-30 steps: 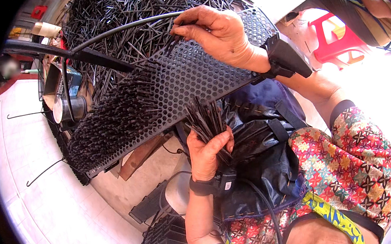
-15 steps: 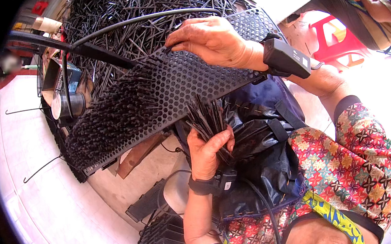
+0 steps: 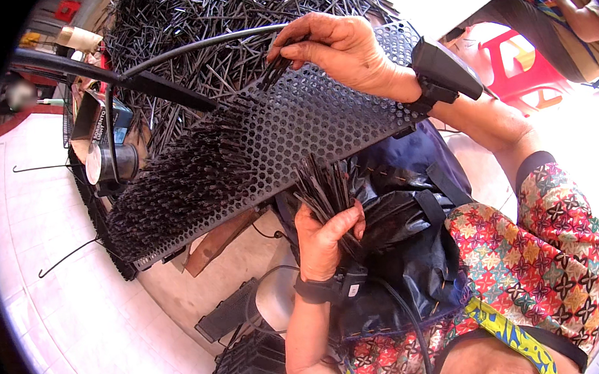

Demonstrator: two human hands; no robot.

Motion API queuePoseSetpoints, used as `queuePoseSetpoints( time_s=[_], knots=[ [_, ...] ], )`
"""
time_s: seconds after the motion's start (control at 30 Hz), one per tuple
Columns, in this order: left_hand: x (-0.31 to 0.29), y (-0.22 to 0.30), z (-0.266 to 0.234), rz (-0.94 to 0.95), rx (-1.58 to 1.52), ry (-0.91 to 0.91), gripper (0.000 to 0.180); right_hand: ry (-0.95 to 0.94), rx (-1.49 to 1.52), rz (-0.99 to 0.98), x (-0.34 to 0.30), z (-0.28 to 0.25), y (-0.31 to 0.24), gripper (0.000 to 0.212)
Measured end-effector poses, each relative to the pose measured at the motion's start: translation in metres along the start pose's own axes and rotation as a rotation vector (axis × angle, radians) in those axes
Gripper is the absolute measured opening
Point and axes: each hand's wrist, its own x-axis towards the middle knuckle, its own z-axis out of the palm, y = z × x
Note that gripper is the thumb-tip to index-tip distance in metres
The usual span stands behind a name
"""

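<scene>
A bundle of thin black strips [image 3: 324, 188] stands upright in my left hand [image 3: 325, 238], whose fingers are wrapped around it below the near edge of a perforated black board [image 3: 295, 134]. Above the board's far edge, my right hand [image 3: 344, 48] pinches a short dark strip [image 3: 275, 69] between thumb and fingers, its lower end near the holes. Many black strips [image 3: 177, 173] stand packed in the holes on the board's left part. The holes in the middle and on the right show bare.
Behind the board lies a big heap of loose black strips [image 3: 206, 10]. A black lamp arm [image 3: 163, 92] crosses over the board's left part, near a spool of wire [image 3: 112, 163]. A red plastic stool [image 3: 524, 64] and another person [image 3: 584, 19] are at the upper right.
My right hand has lifted slightly and moved right, its wrist turned, and a dark strip now shows under its fingertips. My left hand keeps its hold on the bundle. The view has shifted slightly.
</scene>
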Motion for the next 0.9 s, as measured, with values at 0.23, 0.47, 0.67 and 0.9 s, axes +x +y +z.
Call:
queuePoseSetpoints(
  time_s=[0.23,0.47,0.67,0.9],
  knots=[
    [0.001,0.002,0.004,-0.014,-0.003,-0.006,0.049,-0.152,-0.204,-0.087,0.002,-0.007,-0.007,0.013],
    [0.000,0.002,0.001,-0.022,0.009,0.007,0.049,-0.268,-0.395,-0.257,0.016,0.011,-0.006,0.009],
    [0.000,0.002,0.002,-0.027,-0.016,-0.026,0.047,-0.304,-0.526,-0.247,0.029,0.025,-0.016,0.005],
    [0.000,0.002,-0.001,-0.023,-0.021,-0.026,0.048,-0.292,-0.566,-0.295,0.027,0.028,-0.004,0.005]
  ],
)
